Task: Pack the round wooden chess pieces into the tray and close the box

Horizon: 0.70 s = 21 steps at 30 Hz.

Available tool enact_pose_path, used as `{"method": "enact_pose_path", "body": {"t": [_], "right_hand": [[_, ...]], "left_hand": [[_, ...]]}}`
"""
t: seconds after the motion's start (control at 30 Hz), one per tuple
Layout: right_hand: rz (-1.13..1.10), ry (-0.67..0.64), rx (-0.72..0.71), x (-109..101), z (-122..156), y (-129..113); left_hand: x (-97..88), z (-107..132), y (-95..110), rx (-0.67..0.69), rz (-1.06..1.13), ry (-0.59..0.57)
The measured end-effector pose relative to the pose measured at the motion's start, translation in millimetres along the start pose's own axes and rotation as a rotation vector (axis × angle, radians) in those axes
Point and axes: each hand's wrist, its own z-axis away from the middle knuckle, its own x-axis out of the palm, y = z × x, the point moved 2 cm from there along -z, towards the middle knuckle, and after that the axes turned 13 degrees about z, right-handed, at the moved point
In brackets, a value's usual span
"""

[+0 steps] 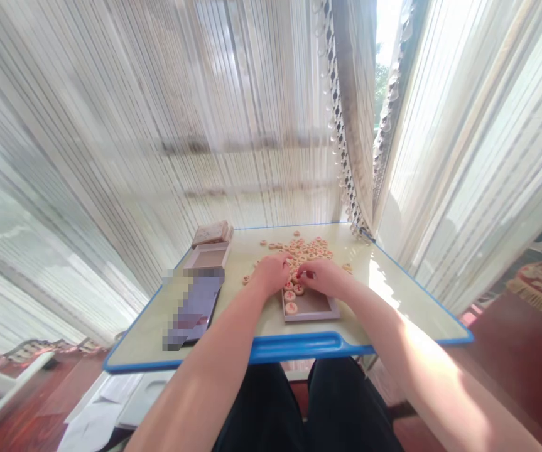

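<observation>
While both hands work at shallow grey tray (320, 309) on pale blue-rimmed tabletop (393, 295): right hand (323, 277) pinches small round wooden red-marked disc (300, 275); left hand (271, 272) curled, grip unclear. Disc judged light, rigid, smooth; hold by rim.

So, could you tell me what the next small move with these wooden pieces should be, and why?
Probably set the next round piece beside the few lying along the left edge of the shallow box; both hands rest at its top end, and many loose pieces lie beyond.
</observation>
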Motion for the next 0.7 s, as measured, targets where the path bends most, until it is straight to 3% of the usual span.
{"method": "enact_pose_path", "body": {"t": [0.37, 0.7], "right_hand": [[-0.019, 0.043, 0.027, -5, 2, 0], [-0.052, -0.056, -0.081, -12, 6, -3]], "left_hand": [[2.6, -2, -4, 0.018, -0.024, -0.007], [1.8, -1, -2, 0.006, 0.014, -0.023]]}}
